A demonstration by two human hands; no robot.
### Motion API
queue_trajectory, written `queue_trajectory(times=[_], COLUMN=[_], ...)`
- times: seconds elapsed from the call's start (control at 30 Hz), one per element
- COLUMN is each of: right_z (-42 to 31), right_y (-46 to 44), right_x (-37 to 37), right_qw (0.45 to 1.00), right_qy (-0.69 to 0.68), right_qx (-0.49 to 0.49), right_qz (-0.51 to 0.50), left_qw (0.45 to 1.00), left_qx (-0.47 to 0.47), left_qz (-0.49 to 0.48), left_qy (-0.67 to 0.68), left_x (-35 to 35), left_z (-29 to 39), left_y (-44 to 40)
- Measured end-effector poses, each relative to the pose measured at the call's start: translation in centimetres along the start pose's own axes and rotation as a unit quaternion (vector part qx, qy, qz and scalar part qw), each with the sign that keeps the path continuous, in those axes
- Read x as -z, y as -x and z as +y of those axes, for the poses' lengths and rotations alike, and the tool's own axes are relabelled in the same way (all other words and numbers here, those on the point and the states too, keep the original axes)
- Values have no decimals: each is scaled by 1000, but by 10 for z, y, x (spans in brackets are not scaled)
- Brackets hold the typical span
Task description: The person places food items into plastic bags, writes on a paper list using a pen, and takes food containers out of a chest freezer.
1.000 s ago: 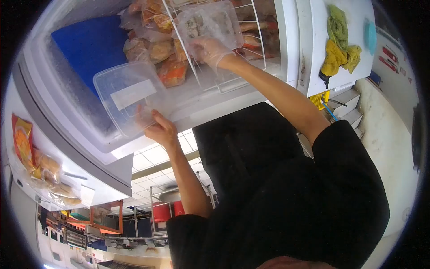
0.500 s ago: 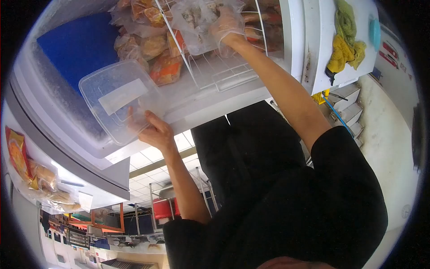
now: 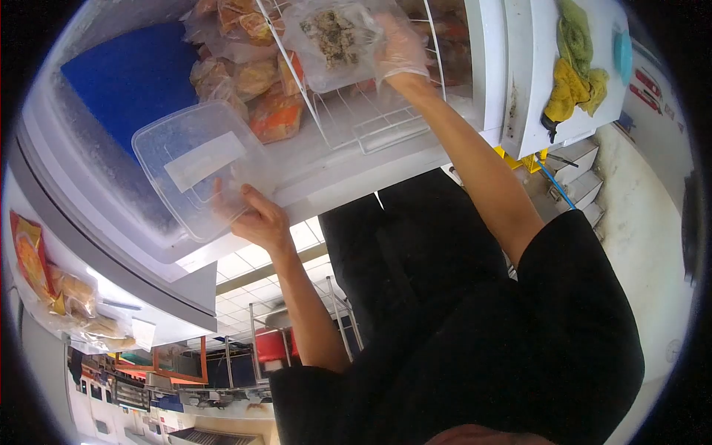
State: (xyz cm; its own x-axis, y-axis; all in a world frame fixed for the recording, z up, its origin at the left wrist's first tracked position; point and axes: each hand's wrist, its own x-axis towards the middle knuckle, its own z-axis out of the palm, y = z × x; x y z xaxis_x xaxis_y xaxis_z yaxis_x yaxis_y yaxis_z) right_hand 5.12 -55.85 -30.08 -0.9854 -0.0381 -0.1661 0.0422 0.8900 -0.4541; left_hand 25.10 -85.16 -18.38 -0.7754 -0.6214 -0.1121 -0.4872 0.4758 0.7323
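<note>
My left hand (image 3: pixel 256 216) grips the near edge of a clear plastic lid (image 3: pixel 174 144) with a white label, its fingers partly seen through the plastic. Over the wire basket (image 3: pixel 386 127) sits a clear container lined with a plastic bag, holding greyish, dark-speckled food (image 3: pixel 331 37). My right hand (image 3: pixel 400 48), in a thin clear glove, is at the right side of this bag with its fingers closed on the bag's plastic. Below and left of the basket lie bagged orange and brown foods (image 3: pixel 276 115) in the white chest freezer.
A blue panel (image 3: pixel 122 78) lies inside the freezer at left. Bagged food packs (image 3: pixel 74 293) rest on the white surface at far left. Yellow and green cloths (image 3: pixel 567 89) and a teal item (image 3: pixel 622 58) are at upper right.
The view has shifted slightly. My right hand went into the bag's middle and has now moved to its right side, leaving the speckled food visible. My left hand keeps the lid.
</note>
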Motion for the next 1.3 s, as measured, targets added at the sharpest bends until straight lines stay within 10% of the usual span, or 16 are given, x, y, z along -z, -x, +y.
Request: queue_trajectory(times=[0.2, 0.63, 0.83, 1.3], right_z=[-28, -28, -35, -62], right_y=[9, -6, 8, 12], right_x=[45, 42, 35, 18], right_qw=[911, 892, 940, 900], right_qy=[202, 228, 189, 147], right_qx=[-20, -14, 135, 124], right_qz=[-358, -390, -251, -391], left_qw=[1000, 1000, 997, 998], left_qx=[-8, -22, -66, -38], left_qz=[-4, 2, 38, 14], left_qy=[-2, -9, -23, -39], left_x=[0, -2, -7, -4], left_z=[-4, -4, -11, 9], left_y=[-1, -1, -1, -2])
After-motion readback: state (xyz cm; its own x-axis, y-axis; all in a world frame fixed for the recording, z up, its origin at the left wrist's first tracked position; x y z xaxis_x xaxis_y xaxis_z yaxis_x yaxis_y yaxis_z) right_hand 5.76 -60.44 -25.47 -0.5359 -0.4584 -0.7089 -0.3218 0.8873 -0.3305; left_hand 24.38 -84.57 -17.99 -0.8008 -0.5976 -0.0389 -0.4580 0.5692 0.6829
